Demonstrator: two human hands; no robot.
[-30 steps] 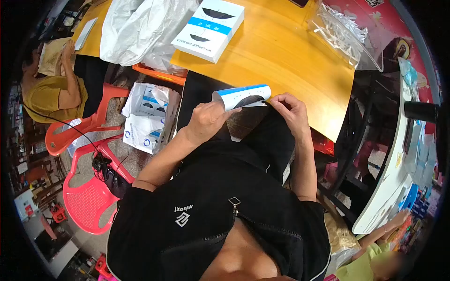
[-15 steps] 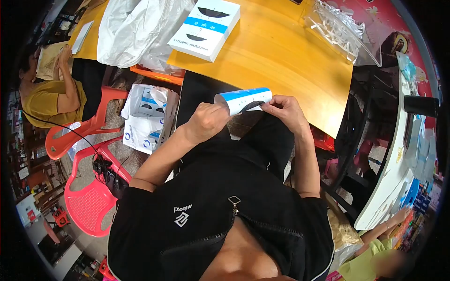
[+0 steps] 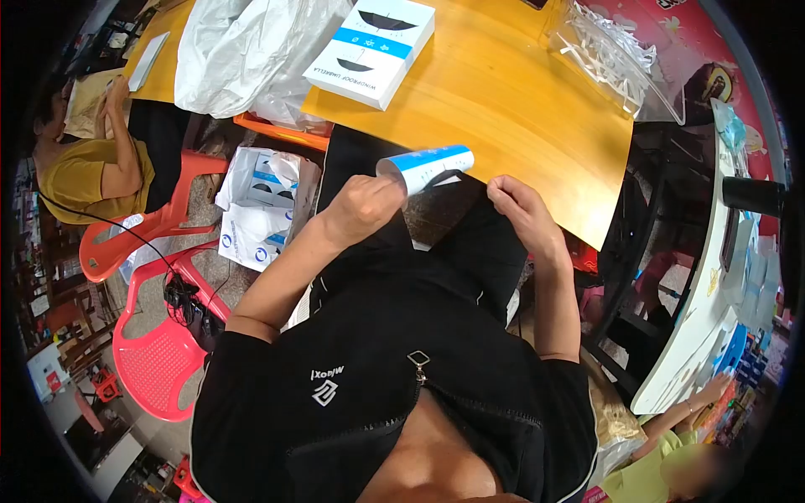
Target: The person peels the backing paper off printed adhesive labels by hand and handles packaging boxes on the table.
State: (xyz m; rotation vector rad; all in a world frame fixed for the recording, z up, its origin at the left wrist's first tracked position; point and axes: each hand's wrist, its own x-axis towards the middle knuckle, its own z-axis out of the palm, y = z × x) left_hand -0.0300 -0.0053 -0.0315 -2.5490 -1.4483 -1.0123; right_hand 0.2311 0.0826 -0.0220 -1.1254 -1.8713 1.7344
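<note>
gripping a curled white-and-blue paper sheet, the left hand now supports it alone. the right hand has just come away, fingers curled closed, leaving one end free.

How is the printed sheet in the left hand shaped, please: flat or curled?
Curled: the printed sheet bends round like a tube, its curved open end at the left hand.

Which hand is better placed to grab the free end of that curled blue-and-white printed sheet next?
Probably the right hand: it appears empty and sits near the free end of the curled blue-and-white printed sheet. The left hand is busy gripping the other end.
</note>
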